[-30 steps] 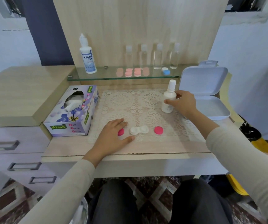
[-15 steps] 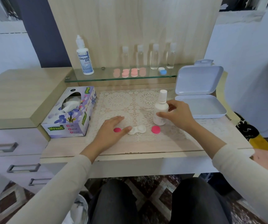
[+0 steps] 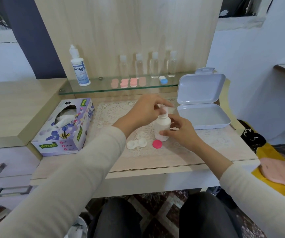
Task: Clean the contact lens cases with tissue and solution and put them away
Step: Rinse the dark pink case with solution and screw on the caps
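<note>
Wooden desk [image 3: 155,162]: lace mat [image 3: 111,115] mid, tissue box [image 3: 64,133] left, open white box [image 3: 203,115] right. On mat: white lens case [image 3: 136,144], pink cap [image 3: 157,144] just beside, small white bottle [image 3: 163,125]. Glass shelf [image 3: 104,90] (on back panel): solution bottle [image 3: 80,69], clear bottles [image 3: 154,66], pink cases [image 3: 129,82].

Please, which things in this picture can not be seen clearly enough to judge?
1. Head view: the top of the small white bottle is blurred and covered by the left hand; cap on or off is unclear.
2. Head view: the right hand covers part of its body, so any label is unreadable.
3. Head view: the white lens case wells are too small to tell wet from dry.
</note>
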The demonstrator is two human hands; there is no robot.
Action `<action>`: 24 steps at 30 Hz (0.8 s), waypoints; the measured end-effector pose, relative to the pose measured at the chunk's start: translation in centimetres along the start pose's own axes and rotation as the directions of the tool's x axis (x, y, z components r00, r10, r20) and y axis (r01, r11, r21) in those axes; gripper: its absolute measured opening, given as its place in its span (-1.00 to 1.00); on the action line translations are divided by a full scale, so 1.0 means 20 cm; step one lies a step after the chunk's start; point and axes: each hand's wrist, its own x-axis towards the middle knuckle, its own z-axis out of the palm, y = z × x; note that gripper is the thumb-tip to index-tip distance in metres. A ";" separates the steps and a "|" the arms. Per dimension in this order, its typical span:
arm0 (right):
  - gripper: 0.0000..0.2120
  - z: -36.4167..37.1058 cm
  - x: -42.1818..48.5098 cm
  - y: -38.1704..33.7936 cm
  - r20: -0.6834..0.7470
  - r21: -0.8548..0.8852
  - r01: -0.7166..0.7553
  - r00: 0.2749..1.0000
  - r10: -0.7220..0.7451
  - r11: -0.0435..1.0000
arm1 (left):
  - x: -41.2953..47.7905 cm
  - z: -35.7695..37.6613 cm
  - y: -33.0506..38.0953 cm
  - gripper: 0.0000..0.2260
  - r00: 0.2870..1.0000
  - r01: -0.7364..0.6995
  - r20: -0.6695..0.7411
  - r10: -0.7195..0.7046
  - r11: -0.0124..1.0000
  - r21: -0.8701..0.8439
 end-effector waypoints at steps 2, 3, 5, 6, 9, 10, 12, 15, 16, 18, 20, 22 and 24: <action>-0.53 -0.01 -0.01 0.00 0.003 -0.008 0.008 1.000 -0.008 1.000 | 0.03 0.00 0.02 -0.83 0.997 0.073 -0.013 -0.072 0.994 0.081; -0.53 -0.01 -0.01 0.00 0.002 -0.011 0.014 1.000 -0.013 1.000 | 0.04 0.00 0.02 -0.76 0.994 0.109 -0.023 -0.107 0.986 0.122; -0.55 -0.01 -0.01 0.00 0.004 -0.008 0.019 1.000 -0.019 1.000 | 0.03 0.00 0.04 -0.66 0.989 0.142 -0.052 -0.136 0.982 0.128; -0.56 -0.01 -0.02 0.00 0.006 -0.004 0.021 1.000 -0.021 1.000 | 0.03 0.00 0.05 -0.68 0.990 0.132 -0.052 -0.128 0.988 0.075; -0.55 -0.01 -0.01 0.01 0.004 -0.002 0.025 1.000 -0.025 1.000 | -0.01 0.00 0.05 -0.70 0.998 0.033 0.053 -0.023 0.979 -0.202; -0.54 -0.01 -0.01 0.02 0.003 -0.006 0.026 1.000 -0.026 1.000 | -0.02 0.00 0.04 -0.58 0.997 0.002 0.080 0.020 0.965 -0.262; -0.53 -0.01 -0.01 0.02 0.004 -0.009 0.027 1.000 -0.027 1.000 | -0.03 0.01 0.03 -0.48 0.996 -0.014 0.083 0.038 0.962 -0.272; -0.52 -0.01 -0.01 0.02 0.007 0.001 0.024 1.000 -0.024 1.000 | -0.01 0.01 0.03 -0.62 0.999 0.028 0.035 -0.022 0.977 -0.209; -0.52 -0.01 -0.01 0.02 0.006 0.008 0.022 1.000 -0.022 1.000 | 0.00 0.01 0.03 -0.70 0.999 0.034 0.022 -0.032 0.988 -0.151; -0.53 -0.01 -0.01 0.02 0.001 0.014 0.014 1.000 -0.014 1.000 | 0.02 0.01 0.03 -0.82 0.999 0.030 -0.017 -0.029 0.999 0.044; -0.53 0.00 -0.01 0.02 -0.005 0.007 0.001 1.000 -0.001 1.000 | 0.05 0.03 0.04 -0.70 0.997 0.067 -0.057 -0.055 0.968 0.241; -0.54 0.00 -0.01 0.02 -0.008 0.011 -0.012 1.000 0.013 1.000 | 0.06 0.04 0.06 -0.58 0.993 0.110 -0.082 -0.088 0.937 0.333; -0.53 0.00 -0.01 0.02 -0.010 0.017 -0.019 1.000 0.019 1.000 | 0.06 0.03 0.07 -0.59 0.992 0.124 -0.056 -0.114 0.966 0.226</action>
